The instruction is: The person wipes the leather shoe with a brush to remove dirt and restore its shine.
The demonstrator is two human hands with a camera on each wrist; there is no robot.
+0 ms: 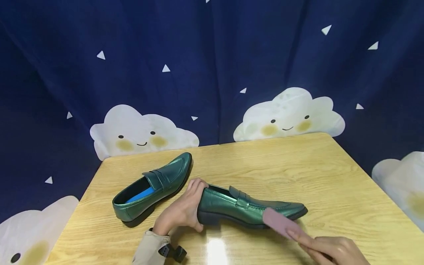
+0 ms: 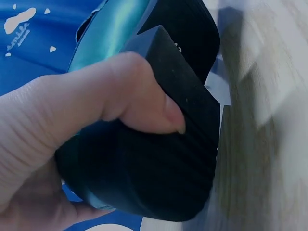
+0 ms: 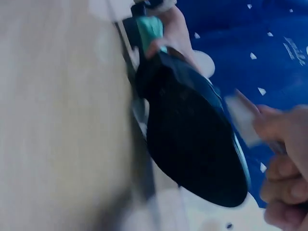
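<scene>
Lying toward the left of our counter (image 1: 331, 173), a green loafer (image 1: 170, 175) points its toe away and to the right, with a blue insole (image 1: 140, 195) showing inside. Just beside it, our left hand (image 1: 182, 211) reaches out of a beige sleeve (image 1: 149, 248) with a black strap (image 1: 172, 253) at the wrist, and grips the back of a second shoe (image 1: 225, 204), fingers at the opening's rear edge and thumb (image 2: 144, 103) bent over the black heel (image 2: 168, 166). We hold this shoe near the middle of the counter, tilted so that its dark sole (image 3: 192, 139) turns toward us, its toe to the right; we cannot tell whether it touches the wood. Farther right, our right hand (image 1: 334, 250) pinches a flat pink pad (image 1: 281, 222), thumb along it and the other fingers curled. The pad, blurred, sits right by the toe half of the shoe, though we cannot be sure they touch. Behind everything, left to right, we see a dark blue curtain (image 1: 205, 73) with smiling clouds (image 1: 142, 129) and white triangles (image 1: 101, 55).
</scene>
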